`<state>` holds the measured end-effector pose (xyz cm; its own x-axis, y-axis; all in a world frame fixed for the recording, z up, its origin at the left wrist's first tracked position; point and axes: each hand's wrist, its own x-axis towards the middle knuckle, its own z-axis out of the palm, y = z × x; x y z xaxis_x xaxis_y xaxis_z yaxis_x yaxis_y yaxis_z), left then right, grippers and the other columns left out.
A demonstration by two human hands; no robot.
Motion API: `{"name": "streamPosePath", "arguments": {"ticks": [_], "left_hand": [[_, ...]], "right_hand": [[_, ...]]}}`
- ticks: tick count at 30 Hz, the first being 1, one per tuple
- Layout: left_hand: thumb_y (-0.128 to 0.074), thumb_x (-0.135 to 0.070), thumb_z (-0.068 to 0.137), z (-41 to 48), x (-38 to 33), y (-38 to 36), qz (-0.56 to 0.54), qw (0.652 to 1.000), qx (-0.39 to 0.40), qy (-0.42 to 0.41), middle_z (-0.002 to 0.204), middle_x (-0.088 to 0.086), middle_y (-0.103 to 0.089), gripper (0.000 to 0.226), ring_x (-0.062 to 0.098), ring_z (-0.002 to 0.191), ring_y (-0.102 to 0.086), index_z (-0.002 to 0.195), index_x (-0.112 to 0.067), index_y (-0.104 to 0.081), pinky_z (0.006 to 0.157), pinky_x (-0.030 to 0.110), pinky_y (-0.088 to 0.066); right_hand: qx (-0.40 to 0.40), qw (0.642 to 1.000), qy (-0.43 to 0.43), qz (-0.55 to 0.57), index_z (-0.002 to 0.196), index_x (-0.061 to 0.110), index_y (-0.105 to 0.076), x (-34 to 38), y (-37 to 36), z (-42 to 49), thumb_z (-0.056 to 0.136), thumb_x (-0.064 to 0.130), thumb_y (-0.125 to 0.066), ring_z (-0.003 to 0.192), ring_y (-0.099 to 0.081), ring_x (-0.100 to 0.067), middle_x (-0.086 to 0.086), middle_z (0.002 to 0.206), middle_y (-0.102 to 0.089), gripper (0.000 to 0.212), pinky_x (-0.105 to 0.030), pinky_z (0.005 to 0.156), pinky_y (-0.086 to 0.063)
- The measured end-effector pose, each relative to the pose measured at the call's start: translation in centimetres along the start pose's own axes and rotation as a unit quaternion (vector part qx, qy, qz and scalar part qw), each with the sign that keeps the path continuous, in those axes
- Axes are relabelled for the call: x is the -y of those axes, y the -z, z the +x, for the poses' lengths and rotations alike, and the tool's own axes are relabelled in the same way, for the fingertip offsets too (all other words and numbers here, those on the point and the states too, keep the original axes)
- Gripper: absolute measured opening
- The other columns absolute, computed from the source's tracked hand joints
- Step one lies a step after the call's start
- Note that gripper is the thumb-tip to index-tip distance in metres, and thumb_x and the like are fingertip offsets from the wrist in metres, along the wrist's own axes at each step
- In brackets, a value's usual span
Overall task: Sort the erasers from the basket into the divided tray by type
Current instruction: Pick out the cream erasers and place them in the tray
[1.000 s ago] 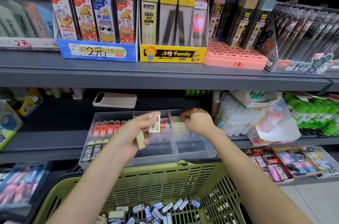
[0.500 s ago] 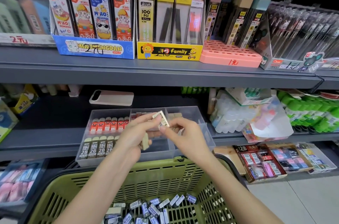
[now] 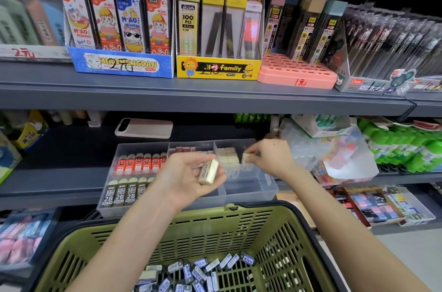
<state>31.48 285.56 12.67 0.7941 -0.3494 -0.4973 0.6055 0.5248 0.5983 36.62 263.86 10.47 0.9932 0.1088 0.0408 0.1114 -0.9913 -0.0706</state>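
A clear divided tray (image 3: 248,192) sits on the lower shelf, holding red-sleeved erasers (image 3: 141,163), black 2B erasers (image 3: 124,192) and cream erasers (image 3: 228,159) in separate compartments. My left hand (image 3: 184,178) holds a cream eraser (image 3: 208,171) over the tray's middle. My right hand (image 3: 270,156) pinches a small cream eraser (image 3: 246,157) above the back right compartment, beside the cream stack. Below, the green basket (image 3: 210,222) holds several blue-and-white sleeved erasers (image 3: 198,271).
A phone (image 3: 144,128) lies on the shelf behind the tray. The upper shelf (image 3: 191,98) carries boxes of pencil leads. Packaged goods (image 3: 334,148) crowd the shelf right of the tray, and more eraser packs (image 3: 373,205) lie lower right.
My right hand took a small cream eraser from my left hand and moved right, over the back right compartment. My left hand stays over the tray's middle with one eraser.
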Motion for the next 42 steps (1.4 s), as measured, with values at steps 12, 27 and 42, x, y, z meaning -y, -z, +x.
{"name": "streamPosePath", "arguments": {"ticks": [12, 27, 42], "left_hand": [[-0.066, 0.009, 0.074, 1.7, 1.2, 1.4, 0.146, 0.98, -0.021, -0.135, 0.095, 0.013, -0.073, 0.026, 0.023, 0.086, -0.071, 0.097, -0.003, -0.065, 0.071, 0.032, -0.059], [-0.069, -0.043, 0.082, 2.8, 2.9, 2.2, 0.688, 0.582, -0.085, -0.426, 0.123, -0.017, -0.058, 0.036, 0.005, 0.117, -0.048, 0.116, -0.032, -0.063, 0.096, 0.018, -0.025], [-0.038, -0.059, 0.093, 3.3, 4.6, 4.0, 0.802, 0.455, -0.057, -0.383, 0.148, 0.0, -0.041, 0.05, 0.021, 0.141, -0.027, 0.133, -0.034, -0.052, 0.116, 0.04, 0.006]], "right_hand": [[-0.04, 0.997, 0.042, 0.047, 0.111, 0.031, -0.066, 0.1, -0.8, -1.3, 0.099, 0.035, -0.039, 0.107, -0.051, -0.019, 0.007, 0.105, -0.068, 0.03, -0.036, 0.096, -0.024], [-0.125, 0.991, -0.034, 0.046, 0.1, 0.032, -0.072, -0.9, 0.1, -0.1, 0.084, 0.043, -0.062, 0.11, -0.052, -0.023, 0.003, 0.1, -0.072, 0.022, -0.035, 0.096, -0.031], [-0.005, 0.994, 0.065, -0.092, 0.117, 0.034, -0.062, -0.1, -1.5, 0.2, 0.098, 0.033, -0.034, 0.116, -0.045, -0.024, 0.004, 0.109, -0.068, 0.033, -0.042, 0.099, -0.02]]}}
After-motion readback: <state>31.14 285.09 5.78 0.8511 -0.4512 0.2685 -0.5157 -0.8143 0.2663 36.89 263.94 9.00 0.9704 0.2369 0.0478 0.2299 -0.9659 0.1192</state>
